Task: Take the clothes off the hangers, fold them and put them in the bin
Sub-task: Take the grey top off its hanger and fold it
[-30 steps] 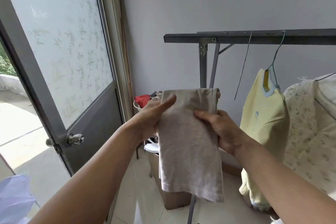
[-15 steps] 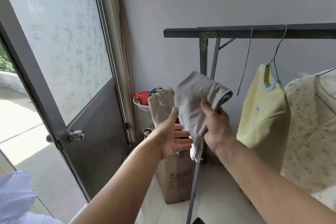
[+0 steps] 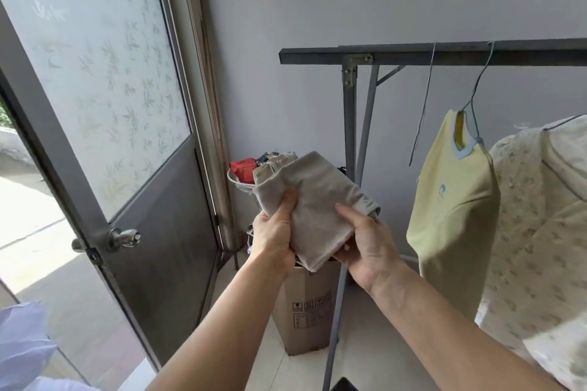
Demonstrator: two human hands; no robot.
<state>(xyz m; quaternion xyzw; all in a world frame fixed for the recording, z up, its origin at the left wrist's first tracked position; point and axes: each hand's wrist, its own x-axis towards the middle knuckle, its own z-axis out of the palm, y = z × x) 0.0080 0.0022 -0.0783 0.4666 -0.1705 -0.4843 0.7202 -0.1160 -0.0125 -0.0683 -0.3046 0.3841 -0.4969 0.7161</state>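
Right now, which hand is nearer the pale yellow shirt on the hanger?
Right. The right hand grips the folded grey garment just left of the pale yellow shirt; the left hand holds the garment's far side.

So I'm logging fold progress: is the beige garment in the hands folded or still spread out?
Folded: the beige garment is a compact layered bundle, gripped by the left hand and right hand.

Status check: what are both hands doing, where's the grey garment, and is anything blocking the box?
Left hand and right hand both grip the folded grey garment. Held above the cardboard box. Box opening hidden; no visible obstruction.
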